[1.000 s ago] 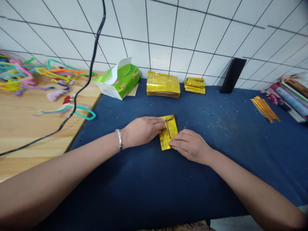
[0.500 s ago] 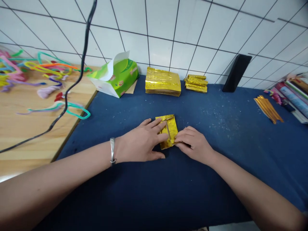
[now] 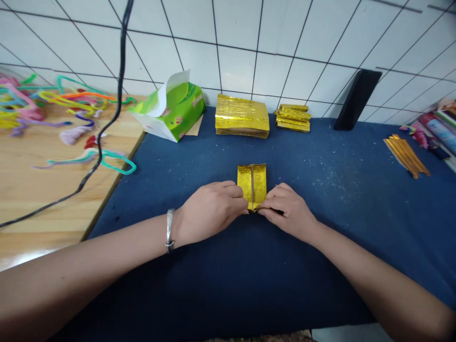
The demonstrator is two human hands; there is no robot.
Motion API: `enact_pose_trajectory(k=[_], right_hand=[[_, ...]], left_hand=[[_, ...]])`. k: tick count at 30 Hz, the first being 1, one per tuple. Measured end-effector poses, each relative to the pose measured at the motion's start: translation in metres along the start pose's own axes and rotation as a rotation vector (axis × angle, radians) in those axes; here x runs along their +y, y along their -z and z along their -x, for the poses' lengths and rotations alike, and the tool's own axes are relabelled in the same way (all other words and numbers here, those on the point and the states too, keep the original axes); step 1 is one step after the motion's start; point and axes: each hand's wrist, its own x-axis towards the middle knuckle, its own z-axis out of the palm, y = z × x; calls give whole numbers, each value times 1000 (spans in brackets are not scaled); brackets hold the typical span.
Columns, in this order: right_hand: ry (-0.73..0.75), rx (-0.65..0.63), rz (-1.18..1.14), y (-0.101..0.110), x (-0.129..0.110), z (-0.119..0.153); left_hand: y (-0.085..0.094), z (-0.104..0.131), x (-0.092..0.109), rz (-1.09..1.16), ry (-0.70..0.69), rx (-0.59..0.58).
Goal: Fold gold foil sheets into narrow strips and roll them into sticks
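Note:
A small folded sheet of gold foil paper (image 3: 259, 183) lies on the dark blue cloth, with a seam running down its middle. My left hand (image 3: 213, 204), a silver bracelet at its wrist, pinches the sheet's near left corner. At the near right corner, my right hand (image 3: 290, 211) grips the same sheet between thumb and fingers. Both hands' fingertips partly cover the near edge, which looks folded up. Farther back stands a thick stack of gold foil paper (image 3: 242, 116), with a small pile of folded gold strips (image 3: 292, 118) to its right.
A green tissue pack (image 3: 181, 107) sits at the back left. Colourful pipe cleaners (image 3: 85, 99) lie on a wooden board (image 3: 117, 118), crossed by a black cable (image 3: 101, 142). A black phone (image 3: 357, 99) leans on the tiled wall. Orange-gold strips (image 3: 406, 156) lie right, near books (image 3: 440, 130).
My left hand has gone from lying flat on the gold paper to pinching its near left corner. The sheet has turned straighter. My right hand still grips its near right corner.

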Motion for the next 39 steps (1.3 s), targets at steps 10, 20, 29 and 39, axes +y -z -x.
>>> enact_pose_trajectory(k=[10,20,29,39], right_hand=[[-227,2,23,2,-8,-3],[-316,-24,94,-4,-12,-6],[-340,-37,59,-2,-11,-2],[-183,-39,266,0,-18,5]], left_hand=[[-9,-4,-11,159,172,-81],[-13,-9,-16,221,255,-70],[-15,-3,-10,60,163,31],[1,0,9,-241,-216,-140]])
